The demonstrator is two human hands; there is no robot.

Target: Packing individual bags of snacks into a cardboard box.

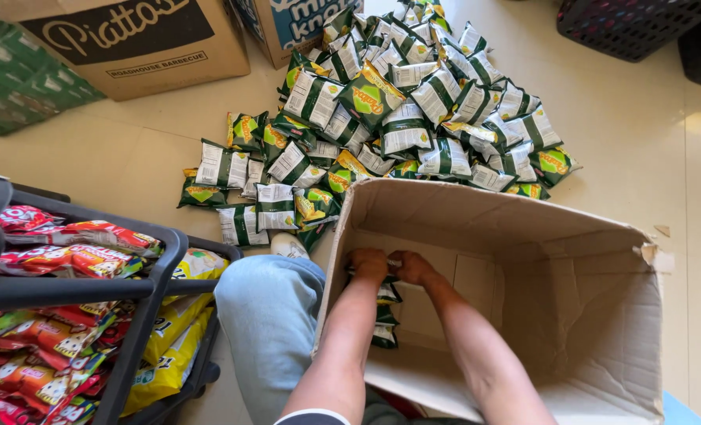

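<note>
Hands (390, 267) pinching snack packets (385, 315) inside cardboard box (523, 228); cream tile floor (130, 149).

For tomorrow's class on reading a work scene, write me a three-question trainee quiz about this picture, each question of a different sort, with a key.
1. True or false: both hands are inside the open cardboard box.
2. Multiple choice: the loose pile of green snack packets lies on
A. the floor beyond the box
B. the black cart
C. the person's lap
3. Short answer: what do the shelves of the black cart hold?

Key
1. True: the left hand and right hand both touch a stack of green packets set against the box's inner wall.
2. A
3. Red snack packets and yellow snack packets.
</note>
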